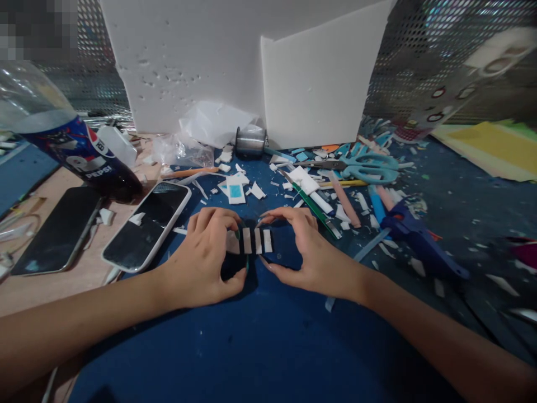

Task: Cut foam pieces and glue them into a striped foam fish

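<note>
Both my hands rest on the dark blue sheet point(260, 341) at the middle of the table. Between them lies a row of small white foam strips point(255, 241), side by side. My left hand point(210, 258) has its fingers curled, and its fingertips press on the leftmost strip. My right hand point(298, 246) arches over the right end of the row, fingers bent, thumb below and fingertips above the strips. Neither hand lifts anything off the sheet.
Two phones point(147, 224) point(59, 230) lie at left beside a tilted Pepsi bottle point(79, 151). Behind stand white foam boards point(319, 84). Teal scissors point(369, 166), a blue glue gun point(419, 240), a green knife point(318, 209), a wire spool point(250, 140) and foam scraps lie scattered at right.
</note>
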The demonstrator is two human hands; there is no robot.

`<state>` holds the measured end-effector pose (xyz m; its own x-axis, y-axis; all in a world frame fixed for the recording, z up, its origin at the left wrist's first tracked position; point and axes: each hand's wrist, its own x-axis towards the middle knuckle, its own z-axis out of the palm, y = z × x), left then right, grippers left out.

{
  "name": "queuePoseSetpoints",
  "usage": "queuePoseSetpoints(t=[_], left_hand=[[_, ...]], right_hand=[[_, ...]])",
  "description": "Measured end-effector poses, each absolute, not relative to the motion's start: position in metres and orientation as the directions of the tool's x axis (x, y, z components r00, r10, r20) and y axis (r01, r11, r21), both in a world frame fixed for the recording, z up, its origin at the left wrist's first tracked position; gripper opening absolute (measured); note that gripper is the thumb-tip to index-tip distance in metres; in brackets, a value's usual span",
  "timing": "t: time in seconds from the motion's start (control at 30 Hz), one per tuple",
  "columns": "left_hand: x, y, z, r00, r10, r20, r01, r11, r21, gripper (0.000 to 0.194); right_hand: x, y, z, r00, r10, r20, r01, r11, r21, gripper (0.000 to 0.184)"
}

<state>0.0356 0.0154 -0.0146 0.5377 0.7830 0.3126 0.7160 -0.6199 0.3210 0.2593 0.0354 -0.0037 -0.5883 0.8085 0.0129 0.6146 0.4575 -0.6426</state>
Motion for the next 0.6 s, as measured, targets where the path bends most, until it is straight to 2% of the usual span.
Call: queuePoseSetpoints(t=[0.23,0.33,0.47,0.6], left_hand=[[0.0355,0.0159,-0.0145,0.539,0.786,0.303,0.711,-0.617,0.336,0.045],[0.0358,0.0156,-0.0138,0.537,0.783,0.314,0.710,-0.620,0.333,0.046],[0.0364,0.0166,-0.0137,0.551,0.779,0.300,0.705,-0.627,0.332,0.046],[0.0362,0.0181,-0.0142,0.551,0.783,0.287,0.707,-0.622,0.338,0.044]], right_hand=[[0.2586,0.0346,-0.0012,-0.584,0.812,0.002,0.615,0.445,-0.651,0.056],[0.2613,0.0349,-0.0009,-0.576,0.816,0.048,0.605,0.466,-0.646,0.059],[0.2647,0.0337,-0.0008,-0.545,0.830,0.120,0.630,0.499,-0.595,0.058],[0.2646,0.0325,-0.0014,-0.557,0.824,0.101,0.652,0.510,-0.561,0.056]])
